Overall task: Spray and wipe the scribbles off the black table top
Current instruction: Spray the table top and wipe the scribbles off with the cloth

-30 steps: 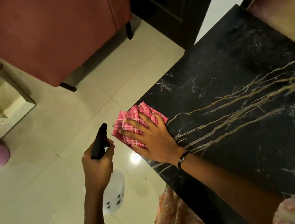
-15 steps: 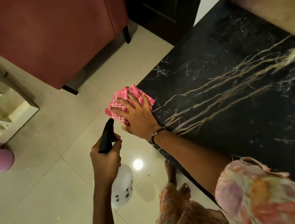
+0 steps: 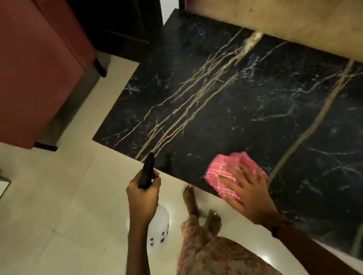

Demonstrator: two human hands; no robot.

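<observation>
Cloth (image 3: 228, 169), pink check, lies on the black table top (image 3: 267, 107) close to its near edge, blurred. We note the right hand (image 3: 249, 189) laid flat over it, fingers spread and pressing down, palm reaching to the table edge; a dark band sits at that wrist. Left hand (image 3: 143, 197) is closed round the neck of a spray bottle (image 3: 157, 228), held off the table over the pale floor tiles (image 3: 51, 257); its black nozzle points up toward the table's edge and its white body hangs below the fist. Table surface is black marble with gold and white veins; we cannot tell scribbles from veining. Bare feet and a floral garment show below, between the arms. A red upholstered chair (image 3: 13, 70) stands beyond the table's left corner.
</observation>
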